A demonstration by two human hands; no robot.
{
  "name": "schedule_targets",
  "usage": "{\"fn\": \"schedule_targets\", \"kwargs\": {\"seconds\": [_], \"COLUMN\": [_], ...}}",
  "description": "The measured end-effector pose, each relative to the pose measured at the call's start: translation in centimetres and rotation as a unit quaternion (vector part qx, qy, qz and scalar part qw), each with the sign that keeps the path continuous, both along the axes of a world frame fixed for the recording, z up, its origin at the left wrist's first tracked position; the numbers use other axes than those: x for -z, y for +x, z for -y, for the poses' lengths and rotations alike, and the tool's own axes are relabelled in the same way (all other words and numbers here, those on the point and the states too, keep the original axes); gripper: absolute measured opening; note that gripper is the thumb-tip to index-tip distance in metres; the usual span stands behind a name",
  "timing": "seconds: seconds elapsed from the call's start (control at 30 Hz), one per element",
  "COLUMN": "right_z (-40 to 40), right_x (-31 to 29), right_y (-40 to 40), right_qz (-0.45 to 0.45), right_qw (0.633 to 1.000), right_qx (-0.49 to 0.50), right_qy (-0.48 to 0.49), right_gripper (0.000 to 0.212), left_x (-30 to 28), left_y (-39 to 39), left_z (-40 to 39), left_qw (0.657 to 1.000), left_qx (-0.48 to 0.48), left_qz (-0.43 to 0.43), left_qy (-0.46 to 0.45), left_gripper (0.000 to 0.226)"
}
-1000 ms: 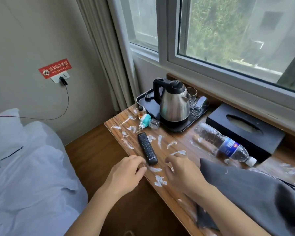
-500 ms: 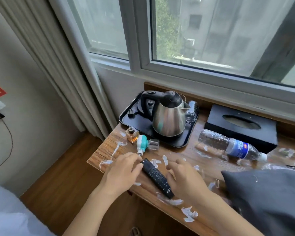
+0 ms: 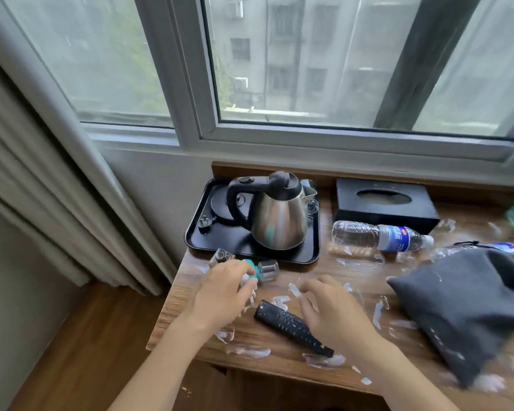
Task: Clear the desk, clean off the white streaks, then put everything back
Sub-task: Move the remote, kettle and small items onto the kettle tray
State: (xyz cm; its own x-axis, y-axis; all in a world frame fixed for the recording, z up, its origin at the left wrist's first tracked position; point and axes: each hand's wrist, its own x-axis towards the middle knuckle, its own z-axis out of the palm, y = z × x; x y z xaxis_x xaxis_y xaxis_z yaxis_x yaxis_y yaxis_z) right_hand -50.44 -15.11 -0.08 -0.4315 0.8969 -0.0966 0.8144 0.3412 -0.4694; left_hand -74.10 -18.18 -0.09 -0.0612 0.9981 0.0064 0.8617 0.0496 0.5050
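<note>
Head view: left hand [image 3: 220,295] has shifted up off the remote [image 3: 291,327] since half a second ago and now curls over the teal plug-in device [image 3: 251,274] at 11 o'clock of the remote; whether it truly grips, cannot tell. Right hand [image 3: 333,312] hovers half-open, holding nothing, at the remote's 2 o'clock. Desk [image 3: 279,360] remains loaded: tray [image 3: 250,250], kettle [image 3: 279,218], bottle [image 3: 377,237], dark cloth [image 3: 463,304]. White streaks [image 3: 247,351] untouched. Clearing likely only starting.
</note>
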Motion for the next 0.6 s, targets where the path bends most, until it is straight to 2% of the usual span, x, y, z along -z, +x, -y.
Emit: {"fn": "schedule_targets", "kwargs": {"seconds": [0.2,0.3,0.4,0.5,0.6], "right_z": [-3.1,-6.1,-9.4,-12.2,-13.7], "right_x": [-0.7,-0.5,-0.4,0.2,0.5], "right_y": [-0.8,-1.4,-2.5,-3.4,-3.8], "right_qz": [-0.038,-0.065,-0.1,-0.152,-0.218], "right_qw": [0.998,0.997,0.993,0.984,0.968], "right_qx": [0.034,0.035,0.053,0.075,0.088], "right_qy": [-0.024,-0.014,-0.025,-0.054,-0.092], "right_gripper": [0.039,0.05,0.066,0.08,0.087], "left_x": [-2.2,-3.6,-4.5,-4.8,-4.8], "left_y": [-1.3,-2.3,-3.1,-4.2,-5.0], "left_z": [-3.8,-5.9,-7.4,-8.7,-10.4], "left_qw": [0.999,0.998,0.997,0.995,0.99], "left_qx": [0.0,0.009,-0.023,-0.098,-0.137], "left_qz": [0.018,-0.007,-0.028,-0.023,0.029], "left_qy": [0.05,0.055,0.063,0.018,-0.03], "left_gripper": [0.02,0.024,0.028,0.043,0.064]}}
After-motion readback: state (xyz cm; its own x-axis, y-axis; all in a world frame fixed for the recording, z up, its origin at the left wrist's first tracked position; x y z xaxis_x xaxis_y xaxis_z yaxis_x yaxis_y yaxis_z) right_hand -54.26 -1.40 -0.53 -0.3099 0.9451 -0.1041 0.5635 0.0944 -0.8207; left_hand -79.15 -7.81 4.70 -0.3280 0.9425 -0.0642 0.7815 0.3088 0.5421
